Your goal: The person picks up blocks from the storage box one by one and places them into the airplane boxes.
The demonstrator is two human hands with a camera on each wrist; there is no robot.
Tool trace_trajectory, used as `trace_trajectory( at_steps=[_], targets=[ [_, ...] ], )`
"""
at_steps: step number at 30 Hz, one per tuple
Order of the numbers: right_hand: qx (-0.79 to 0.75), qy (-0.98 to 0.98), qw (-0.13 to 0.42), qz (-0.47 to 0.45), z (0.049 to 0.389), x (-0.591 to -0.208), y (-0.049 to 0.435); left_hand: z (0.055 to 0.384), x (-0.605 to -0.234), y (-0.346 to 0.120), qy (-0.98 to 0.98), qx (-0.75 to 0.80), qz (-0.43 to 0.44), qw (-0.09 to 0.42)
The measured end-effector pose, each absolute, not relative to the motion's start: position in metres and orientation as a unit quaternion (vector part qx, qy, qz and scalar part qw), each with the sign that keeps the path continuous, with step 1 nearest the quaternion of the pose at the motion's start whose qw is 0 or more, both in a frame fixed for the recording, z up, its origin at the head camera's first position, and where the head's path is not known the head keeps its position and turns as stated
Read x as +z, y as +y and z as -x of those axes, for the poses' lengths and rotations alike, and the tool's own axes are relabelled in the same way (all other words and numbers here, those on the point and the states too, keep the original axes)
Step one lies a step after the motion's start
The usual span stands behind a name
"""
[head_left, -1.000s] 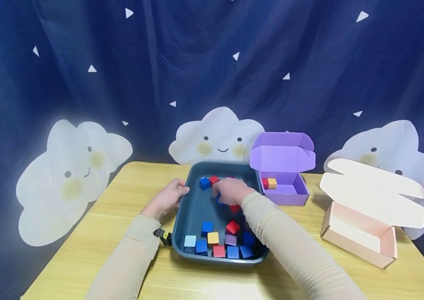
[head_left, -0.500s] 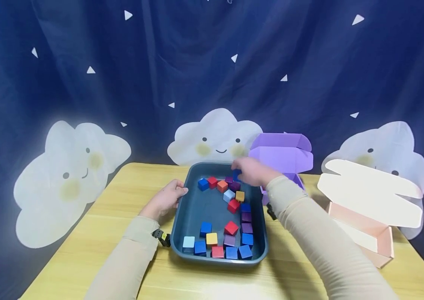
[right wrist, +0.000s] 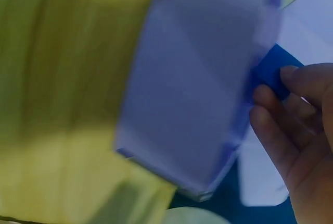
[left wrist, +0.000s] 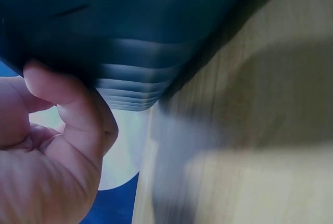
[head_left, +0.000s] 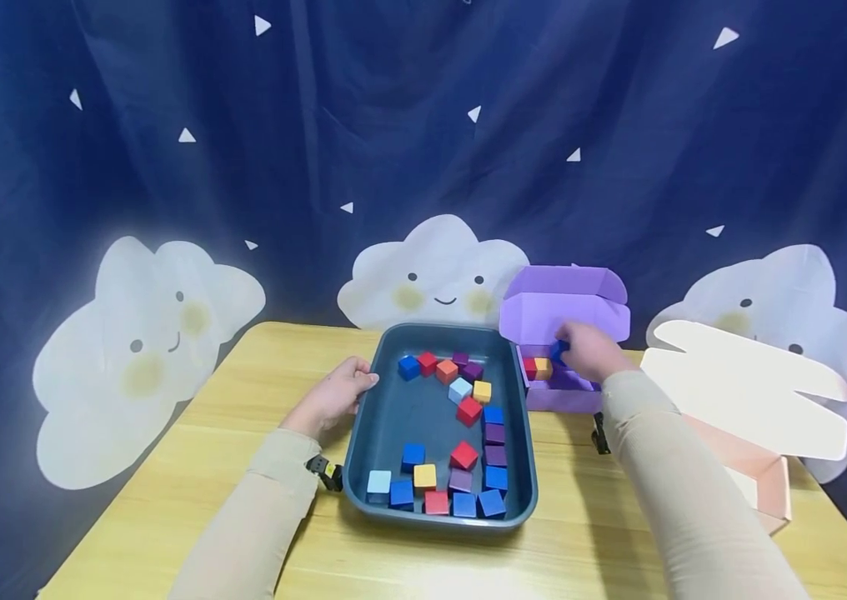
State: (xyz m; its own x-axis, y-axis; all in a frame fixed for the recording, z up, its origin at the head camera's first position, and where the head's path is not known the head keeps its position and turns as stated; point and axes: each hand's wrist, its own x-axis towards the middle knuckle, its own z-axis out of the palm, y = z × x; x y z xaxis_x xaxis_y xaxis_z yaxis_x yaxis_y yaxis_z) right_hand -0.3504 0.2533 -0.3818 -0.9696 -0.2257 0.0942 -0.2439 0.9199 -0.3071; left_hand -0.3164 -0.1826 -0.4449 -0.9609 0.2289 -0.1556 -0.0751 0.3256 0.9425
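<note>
A blue cube (head_left: 558, 352) is pinched between the thumb and fingers of my right hand (head_left: 594, 353), over the open purple box (head_left: 560, 402). In the right wrist view the blue cube (right wrist: 274, 71) shows at the fingertips, above the box's edge. Inside the box, a red cube (head_left: 529, 368) and a yellow cube (head_left: 543, 369) sit side by side at the left end. My left hand (head_left: 335, 395) grips the left rim of the dark grey tray (head_left: 404, 417). In the left wrist view its curled fingers (left wrist: 78, 109) press against the tray's outer wall.
Many cubes lie in the tray, including a light blue cube (head_left: 379, 487), a purple cube (head_left: 460, 480) and an orange cube (head_left: 447, 372). A pink box (head_left: 772, 492) with its white lid raised stands at the right, partly behind my right sleeve (head_left: 694, 492).
My right hand has lifted the blue cube out of the tray and carried it right, over the purple box. The left hand has stayed at the tray's rim.
</note>
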Motion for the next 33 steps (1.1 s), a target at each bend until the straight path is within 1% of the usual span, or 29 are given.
trace_trajectory(
  at_steps=[4, 10, 13, 20, 28, 33],
  targets=[
    [0.139, -0.983, 0.051, -0.113, 0.352, -0.402, 0.268, 0.318, -0.444, -0.181, 0.801, 0.582, -0.050, 0.129],
    [0.132, -0.986, 0.032, -0.101, 0.352, -0.421, 0.270, 0.318, -0.445, -0.180, 0.797, 0.587, -0.049, 0.134],
    [0.138, -0.984, 0.032, -0.104, 0.351, -0.425, 0.269, 0.318, -0.445, -0.179, 0.800, 0.582, -0.050, 0.136],
    [0.163, -0.977, 0.051, -0.127, 0.351, -0.425, 0.269, 0.319, -0.443, -0.179, 0.802, 0.582, -0.054, 0.125],
    [0.161, -0.981, 0.019, -0.102, 0.352, -0.419, 0.265, 0.319, -0.445, -0.181, 0.804, 0.578, -0.048, 0.127],
    [0.159, -0.983, 0.027, -0.086, 0.355, -0.404, 0.248, 0.319, -0.446, -0.183, 0.800, 0.584, -0.051, 0.127]
  ],
)
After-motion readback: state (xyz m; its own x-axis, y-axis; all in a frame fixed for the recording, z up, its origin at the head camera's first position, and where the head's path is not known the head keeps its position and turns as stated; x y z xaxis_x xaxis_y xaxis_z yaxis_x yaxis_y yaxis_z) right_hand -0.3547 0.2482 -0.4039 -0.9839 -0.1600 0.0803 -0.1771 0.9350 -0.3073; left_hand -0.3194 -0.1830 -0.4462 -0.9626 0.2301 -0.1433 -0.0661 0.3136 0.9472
